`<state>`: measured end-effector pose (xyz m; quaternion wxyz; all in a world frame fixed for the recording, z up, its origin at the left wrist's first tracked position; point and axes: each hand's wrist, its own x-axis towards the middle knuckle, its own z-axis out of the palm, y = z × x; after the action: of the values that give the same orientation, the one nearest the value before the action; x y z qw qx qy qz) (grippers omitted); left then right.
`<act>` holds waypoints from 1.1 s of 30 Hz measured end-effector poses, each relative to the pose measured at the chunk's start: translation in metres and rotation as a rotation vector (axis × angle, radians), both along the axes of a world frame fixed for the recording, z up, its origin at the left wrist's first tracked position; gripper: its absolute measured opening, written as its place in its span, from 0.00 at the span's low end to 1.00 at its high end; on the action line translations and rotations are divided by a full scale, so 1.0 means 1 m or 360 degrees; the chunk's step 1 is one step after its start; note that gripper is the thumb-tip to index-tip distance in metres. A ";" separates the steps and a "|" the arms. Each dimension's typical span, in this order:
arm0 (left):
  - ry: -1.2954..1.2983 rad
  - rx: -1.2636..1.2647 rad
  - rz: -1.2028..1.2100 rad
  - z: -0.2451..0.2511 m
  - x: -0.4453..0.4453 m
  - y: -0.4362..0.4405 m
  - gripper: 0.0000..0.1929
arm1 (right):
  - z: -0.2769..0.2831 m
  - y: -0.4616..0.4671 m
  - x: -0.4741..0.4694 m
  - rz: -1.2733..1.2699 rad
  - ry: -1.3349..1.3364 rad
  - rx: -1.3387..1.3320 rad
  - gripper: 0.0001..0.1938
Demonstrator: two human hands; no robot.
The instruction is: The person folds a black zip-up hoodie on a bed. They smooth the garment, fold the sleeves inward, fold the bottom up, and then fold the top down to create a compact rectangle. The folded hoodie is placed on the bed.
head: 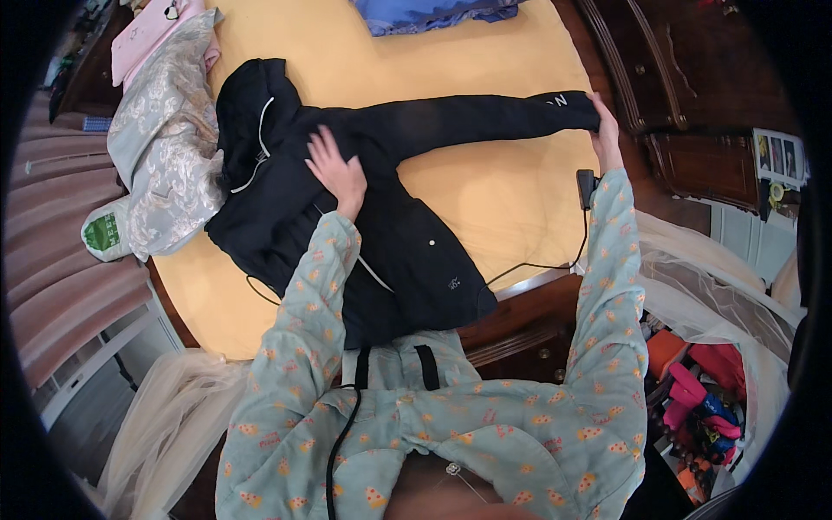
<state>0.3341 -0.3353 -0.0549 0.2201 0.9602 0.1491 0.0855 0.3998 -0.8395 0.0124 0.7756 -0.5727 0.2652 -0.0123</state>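
A black hooded jacket (416, 260) lies on a bed with a yellow sheet (507, 195), its hood at the left and one sleeve stretched out to the right. My left hand (338, 170) rests flat on the jacket's upper part near the hood, fingers spread. At the far right my right hand (606, 127) grips the cuff end of the outstretched sleeve; its fingertips are partly hidden under the fabric. White piping shows along the hood opening and the front. The jacket's lower edge hangs over the bed's near edge, by my lap. Its other sleeve cannot be made out.
A patterned silvery cloth (172, 149) and folded pink fabric (146, 42) lie at the left. Blue folded cloth (429, 14) is at the far side. A black cable with a small box (585, 188) runs by my right forearm. Dark wooden drawers (650, 65) stand at the right.
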 end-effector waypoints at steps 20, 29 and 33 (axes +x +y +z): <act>-0.0506 -0.0448 0.0334 0.002 0.041 -0.023 0.09 | 0.008 -0.020 0.070 0.0609 0.0597 -0.2170 0.19; 0.0325 0.0723 -0.0808 -0.038 -0.014 -0.050 0.30 | 0.029 -0.002 0.117 0.0388 0.0469 -0.1762 0.19; 0.0755 0.0311 -0.0863 -0.018 -0.007 -0.052 0.31 | 0.057 0.012 0.141 0.0101 0.0282 -0.1387 0.17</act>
<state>0.3271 -0.3873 -0.0730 0.1014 0.9744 -0.0726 -0.1868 0.5410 -0.8273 0.0694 0.4360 -0.8528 0.2829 -0.0501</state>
